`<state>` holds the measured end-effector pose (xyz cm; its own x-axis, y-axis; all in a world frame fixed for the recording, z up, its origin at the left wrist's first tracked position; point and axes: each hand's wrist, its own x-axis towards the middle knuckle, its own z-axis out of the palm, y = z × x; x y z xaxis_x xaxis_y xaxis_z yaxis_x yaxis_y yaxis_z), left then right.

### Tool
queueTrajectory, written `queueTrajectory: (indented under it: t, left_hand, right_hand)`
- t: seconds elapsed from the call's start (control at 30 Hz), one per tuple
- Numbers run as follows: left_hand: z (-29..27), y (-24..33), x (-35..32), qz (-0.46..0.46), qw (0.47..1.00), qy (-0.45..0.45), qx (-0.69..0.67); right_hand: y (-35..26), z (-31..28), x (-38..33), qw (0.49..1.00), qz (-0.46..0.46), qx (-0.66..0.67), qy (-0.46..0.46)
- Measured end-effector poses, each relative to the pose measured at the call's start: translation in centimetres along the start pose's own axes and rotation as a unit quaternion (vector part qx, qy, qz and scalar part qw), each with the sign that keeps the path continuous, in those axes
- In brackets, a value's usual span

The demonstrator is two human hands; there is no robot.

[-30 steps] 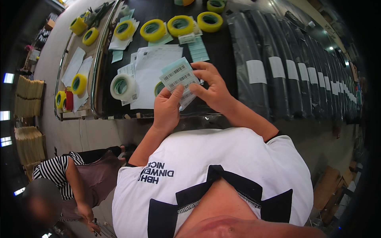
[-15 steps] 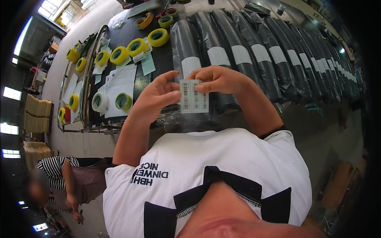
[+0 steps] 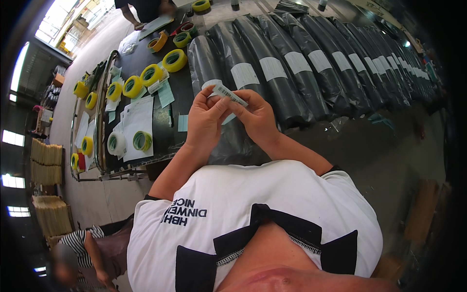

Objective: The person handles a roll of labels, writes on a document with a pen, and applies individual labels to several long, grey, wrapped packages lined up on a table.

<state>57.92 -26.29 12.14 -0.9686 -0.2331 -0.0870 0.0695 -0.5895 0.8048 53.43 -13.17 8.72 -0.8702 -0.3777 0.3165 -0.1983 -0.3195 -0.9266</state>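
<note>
The left hand (image 3: 208,113) and right hand (image 3: 254,114) pinched a thin, barcoded paper label (image 3: 232,95) between them, above a glossy, cylindrical black plastic package (image 3: 201,59). Ring-shaped yellow tape rolls (image 3: 139,88) lay on the flat, dark bench (image 3: 163,132).

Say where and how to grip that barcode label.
The barcode label is probably best pinched midway along its upper edge, thumb and finger on opposite faces, coming from the far side: it looks thin and flat, and the left hand and right hand hold it from the near side, leaving that edge exposed.
</note>
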Motion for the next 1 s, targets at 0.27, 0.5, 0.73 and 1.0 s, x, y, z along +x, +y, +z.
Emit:
queueTrajectory:
  t: [0.27,0.5,0.73,1.0]
  left_hand:
    - [-4.0,1.4,2.5,0.141,0.929,-0.064,0.335]
    - [-8.3,1.8,4.2,-0.005,0.995,-0.052,0.083]
    - [-12.4,2.6,7.0,-0.009,0.997,-0.044,0.064]
    - [-16.7,6.7,16.2,-0.029,0.972,-0.048,0.230]
  right_hand:
    - [1.6,0.4,2.1,0.999,0.025,0.000,-0.046]
    - [4.1,3.1,4.4,0.994,0.094,0.000,-0.059]
    - [6.2,4.4,6.8,0.954,0.271,-0.005,-0.127]
    - [9.0,4.9,8.6,0.906,0.299,-0.197,-0.227]
